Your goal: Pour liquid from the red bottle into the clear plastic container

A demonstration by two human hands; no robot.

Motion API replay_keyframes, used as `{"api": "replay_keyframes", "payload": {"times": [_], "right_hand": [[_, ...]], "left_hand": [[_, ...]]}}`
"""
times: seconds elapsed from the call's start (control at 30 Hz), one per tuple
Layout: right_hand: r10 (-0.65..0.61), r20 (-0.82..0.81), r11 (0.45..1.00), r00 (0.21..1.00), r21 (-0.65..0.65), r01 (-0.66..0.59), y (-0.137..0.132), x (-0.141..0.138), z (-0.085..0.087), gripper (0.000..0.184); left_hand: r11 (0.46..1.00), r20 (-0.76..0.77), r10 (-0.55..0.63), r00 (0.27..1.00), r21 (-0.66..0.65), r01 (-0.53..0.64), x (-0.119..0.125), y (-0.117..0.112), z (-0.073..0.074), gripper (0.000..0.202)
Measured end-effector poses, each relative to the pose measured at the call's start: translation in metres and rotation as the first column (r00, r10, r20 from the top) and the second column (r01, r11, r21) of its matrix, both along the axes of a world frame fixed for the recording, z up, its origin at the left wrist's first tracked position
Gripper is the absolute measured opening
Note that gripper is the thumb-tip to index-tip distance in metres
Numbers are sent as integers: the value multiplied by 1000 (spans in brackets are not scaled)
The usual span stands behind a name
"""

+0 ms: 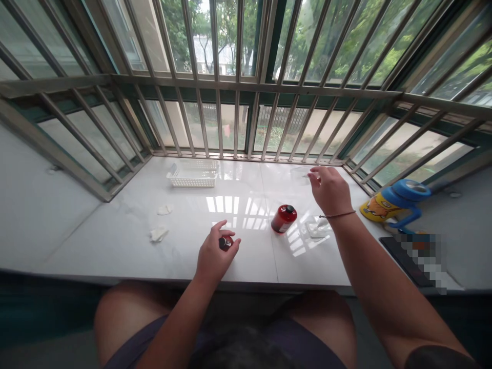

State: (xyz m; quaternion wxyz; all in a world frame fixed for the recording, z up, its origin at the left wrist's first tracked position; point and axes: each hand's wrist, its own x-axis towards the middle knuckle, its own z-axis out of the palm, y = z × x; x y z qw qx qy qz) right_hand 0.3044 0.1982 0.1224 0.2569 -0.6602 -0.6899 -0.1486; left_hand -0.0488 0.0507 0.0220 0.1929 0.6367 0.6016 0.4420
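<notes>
My left hand [216,251] is near the front edge of the white counter, its fingers curled around a small red bottle with a black cap [226,242]. Most of that bottle is hidden by the hand. Farther back on the right, my right hand [331,190] has its thumb and fingertips pinched together; whatever they hold is too small to make out. Beside those fingertips lies a clear, see-through item [302,173] whose kind I cannot tell. Between the hands stands a larger red bottle with a black cap [283,219]. A small clear packet with something white [318,229] lies below my right wrist.
A white perforated basket [193,178] stands at the back left. Crumpled white pieces [158,234] lie on the left. At the right are a blue and yellow drinking bottle [388,202] and a dark flat device [403,259]. Metal window bars [236,123] line the back.
</notes>
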Motion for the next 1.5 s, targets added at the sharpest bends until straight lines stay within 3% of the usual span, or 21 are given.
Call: {"api": "replay_keyframes", "payload": {"times": [0.1,0.2,0.33,0.43,0.57,0.7,0.77,0.83,0.9,1.0,1.2,1.4,1.5], "right_hand": [[276,-95,961,956,53,-272,-33,-29,24,31],[512,-127,839,849,-139,-527,-66,-61,23,22],[667,-138,628,732,-423,-653,-99,-97,-9,14],[686,-88,571,722,-549,-610,-114,-112,-40,9],[636,-61,618,769,-556,-556,-127,-113,-69,15],[591,-122,706,797,-400,-585,-142,-98,-79,33],[537,-127,789,834,-273,-550,-146,-88,-81,37],[413,-110,889,904,-165,-427,-143,-79,-84,43],[279,-73,950,957,-124,-286,-134,-70,-91,55],[199,-20,963,980,-180,-200,-112,-61,-107,70],[124,-14,968,992,-217,-124,-58,-59,-139,73],[72,-49,963,996,-257,-82,-4,-62,-140,75],[88,-32,969,996,-230,-93,-1,-63,-136,78]], "left_hand": [[1000,2,-5,1000,3,5,1,0,2,52],[1000,-2,-4,1000,3,4,1,0,1,52],[1000,-7,-5,1000,10,5,0,0,0,53],[1000,-10,-6,1000,10,7,0,0,0,53],[1000,-15,-10,1000,14,11,0,0,-1,52],[1000,-16,-2,1000,21,2,0,1,-2,51],[1000,-15,1,1000,24,-1,0,1,-2,50],[1000,-18,5,1000,31,-4,0,1,-3,50],[999,-24,8,1000,36,-8,0,1,-3,49],[999,-31,19,999,43,-18,1,1,-3,49],[998,-32,30,999,52,-28,1,1,-3,47],[998,-33,36,999,44,-34,2,1,-3,45],[999,-32,31,999,42,-30,2,0,-3,46]]}}
